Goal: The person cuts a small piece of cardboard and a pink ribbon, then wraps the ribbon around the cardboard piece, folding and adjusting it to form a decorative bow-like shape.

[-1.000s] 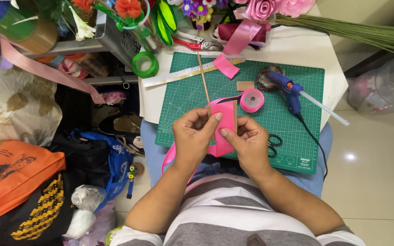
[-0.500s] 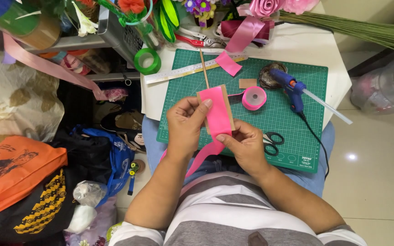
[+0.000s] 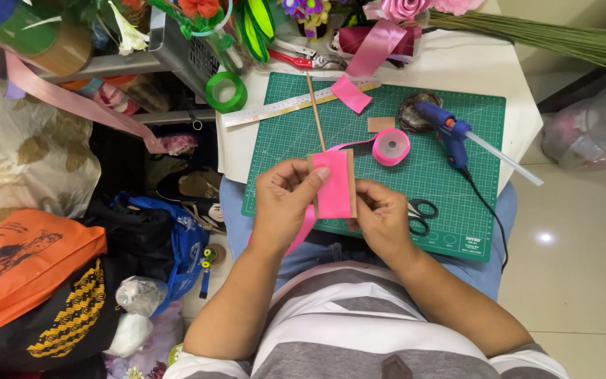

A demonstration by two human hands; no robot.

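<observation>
Compared with half a second earlier, the small tan cardboard rectangle wrapped in bright pink ribbon [image 3: 334,184] sits slightly lower and more upright at the centre of the frame, and the pink ribbon tail under the hands hangs shorter. The left hand [image 3: 285,203] pinches the card's left edge, thumb laid across the pink face; the right hand [image 3: 382,216] grips the lower right corner, fingers curled closed around it. A strand of ribbon runs from the card up to the pink ribbon spool [image 3: 391,146] lying just right of centre on the green gridded cutting mat [image 3: 457,203]. The mat covers a white tabletop [image 3: 485,70] in the upper middle. On the mat lie a blue glue gun with a clear glue stick [image 3: 450,133] at right, black-handled scissors [image 3: 422,214] touching the right hand, a thin wooden stick [image 3: 315,112], a metal ruler [image 3: 289,107] and a loose pink ribbon piece [image 3: 350,93]. A green tape roll [image 3: 226,91] sits at the mat's upper left. An orange printed bag [image 3: 22,263] fills the lower left; pale glossy floor tiles [image 3: 583,281] show at right.
</observation>
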